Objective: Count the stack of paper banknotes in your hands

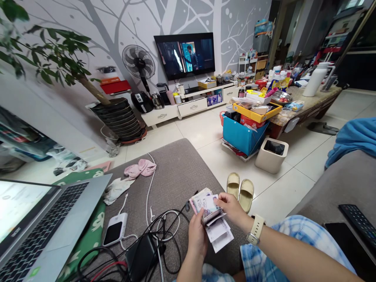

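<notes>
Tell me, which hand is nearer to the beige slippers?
The right hand is nearer, just below the beige slippers in view. The left hand is farther, below and left of them.

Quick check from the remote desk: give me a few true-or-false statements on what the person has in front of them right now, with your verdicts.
The left hand rests on a laptop keyboard. False: it grips a bundle of paper notes.
The right hand has a white-strapped watch on its wrist. True.
The television is switched off. False: its screen shows a picture.
A pair of beige slippers sits on the floor beyond the hands. True.
The standing fan is to the right of the television. False: it stands to the left of it.
</notes>
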`<state>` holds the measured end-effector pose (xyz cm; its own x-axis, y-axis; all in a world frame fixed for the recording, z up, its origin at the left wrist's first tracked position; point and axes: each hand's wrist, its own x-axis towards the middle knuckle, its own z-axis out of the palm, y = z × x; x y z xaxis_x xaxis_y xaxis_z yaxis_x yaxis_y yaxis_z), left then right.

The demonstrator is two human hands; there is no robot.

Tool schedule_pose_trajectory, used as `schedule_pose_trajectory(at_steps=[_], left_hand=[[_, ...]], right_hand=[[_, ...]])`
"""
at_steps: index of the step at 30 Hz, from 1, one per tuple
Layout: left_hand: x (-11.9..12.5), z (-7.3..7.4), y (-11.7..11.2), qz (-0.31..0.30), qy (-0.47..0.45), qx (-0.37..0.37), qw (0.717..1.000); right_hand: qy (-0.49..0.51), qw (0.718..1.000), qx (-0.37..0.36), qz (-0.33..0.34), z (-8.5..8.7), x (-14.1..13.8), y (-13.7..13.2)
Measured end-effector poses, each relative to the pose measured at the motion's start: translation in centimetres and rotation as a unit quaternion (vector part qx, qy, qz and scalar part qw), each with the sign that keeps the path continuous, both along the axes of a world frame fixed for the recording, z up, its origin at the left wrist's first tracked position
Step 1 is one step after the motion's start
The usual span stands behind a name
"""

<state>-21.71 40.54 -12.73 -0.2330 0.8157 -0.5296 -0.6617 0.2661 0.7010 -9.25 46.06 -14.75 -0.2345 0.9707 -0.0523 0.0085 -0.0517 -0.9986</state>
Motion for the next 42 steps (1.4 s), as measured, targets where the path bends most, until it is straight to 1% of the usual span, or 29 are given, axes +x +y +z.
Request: schedule_pose_trajectory(at_steps=[5,9,13,17,21,28,42], left_hand=[[0.1,0.5,0.2,0.016,-0.019,-0.007,1.0],[0.2,1.0,0.2,0.017,-0.035,-0.011,0.999],[0.3,1.2,0.2,0.019,-0.033,-0.014,0.999],[0.3,1.2,0.3,0.024,-0.018,-0.016,0.999],[0.3,1.2,0.3,0.023,-0.022,-0.008,0.999],[0.3,1.2,0.3,0.016,-0.028,0.005,0.999],[0.0,0.9,0.2,0.016,-0.021,0.004,1.0]], right_hand=[[0.018,1.0,-0.004,0.011,0.6,0.0,-0.2],[0.055,0.998,-0.012,0.03,1.0,0.0,-0.4],[0.07,0.997,-0.017,0.031,1.1,-0.1,-0.4],[0.068,0.997,-0.012,0.03,1.0,-0.1,-0.4],[0.073,0.997,-0.014,0.034,0.9,-0.1,-0.4],[0.078,0.996,-0.022,0.036,1.1,-0.1,-0.5],[0.091,0.995,-0.032,0.037,1.4,-0.1,-0.6]])
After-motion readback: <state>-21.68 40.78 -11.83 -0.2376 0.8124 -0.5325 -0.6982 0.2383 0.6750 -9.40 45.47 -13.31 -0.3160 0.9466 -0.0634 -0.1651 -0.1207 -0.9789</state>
